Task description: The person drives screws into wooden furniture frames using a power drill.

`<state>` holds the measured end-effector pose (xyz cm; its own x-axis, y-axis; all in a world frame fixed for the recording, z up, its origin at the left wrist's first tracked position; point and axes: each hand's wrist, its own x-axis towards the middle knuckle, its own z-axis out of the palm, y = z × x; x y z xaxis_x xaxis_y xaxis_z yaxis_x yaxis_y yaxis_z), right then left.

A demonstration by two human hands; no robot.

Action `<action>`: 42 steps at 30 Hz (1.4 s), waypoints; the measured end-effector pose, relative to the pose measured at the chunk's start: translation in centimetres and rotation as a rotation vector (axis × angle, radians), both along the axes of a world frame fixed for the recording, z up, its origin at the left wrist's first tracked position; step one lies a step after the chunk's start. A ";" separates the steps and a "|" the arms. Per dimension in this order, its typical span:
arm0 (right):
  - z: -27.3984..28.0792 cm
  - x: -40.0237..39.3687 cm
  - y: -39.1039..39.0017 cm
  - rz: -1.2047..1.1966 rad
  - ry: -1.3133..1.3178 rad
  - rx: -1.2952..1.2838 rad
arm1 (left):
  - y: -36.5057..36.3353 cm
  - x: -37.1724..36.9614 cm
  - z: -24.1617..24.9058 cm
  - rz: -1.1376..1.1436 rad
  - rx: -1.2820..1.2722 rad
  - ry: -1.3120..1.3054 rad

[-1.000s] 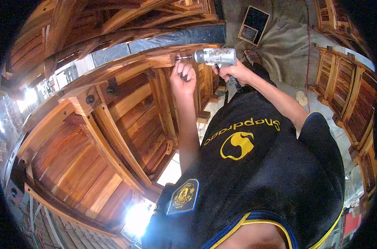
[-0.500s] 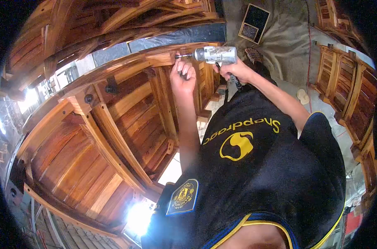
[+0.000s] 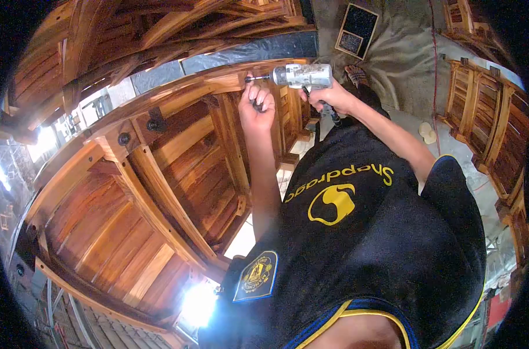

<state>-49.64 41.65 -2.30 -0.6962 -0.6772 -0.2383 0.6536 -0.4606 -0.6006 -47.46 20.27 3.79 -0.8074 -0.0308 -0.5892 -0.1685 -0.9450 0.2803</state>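
Observation:
My right hand is wrapped round the dark handle of a grey power drill, held level with its bit pointing left. The tip of the bit meets a wooden rail of a large slatted wooden piece. Beside that tip is my left hand, its fingers curled and one fingertip raised close to the bit. Something small and dark shows in the left palm; I cannot make out what it is. Black round fittings sit on the wooden frame at the left.
On the grey floor sheet lies a two-part wooden tray with small dark pieces. More slatted wooden pieces stand along the right and at the top left. A pale round object lies on the floor. Bright light glares at lower left.
The view has shifted very slightly. Both hands and the drill keep nearly the same place against the wooden rail.

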 end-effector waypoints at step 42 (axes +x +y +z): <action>-2.4 1.7 -1.5 0.010 -0.027 -0.056 | -3.3 -0.4 1.0 0.260 -2.353 -0.464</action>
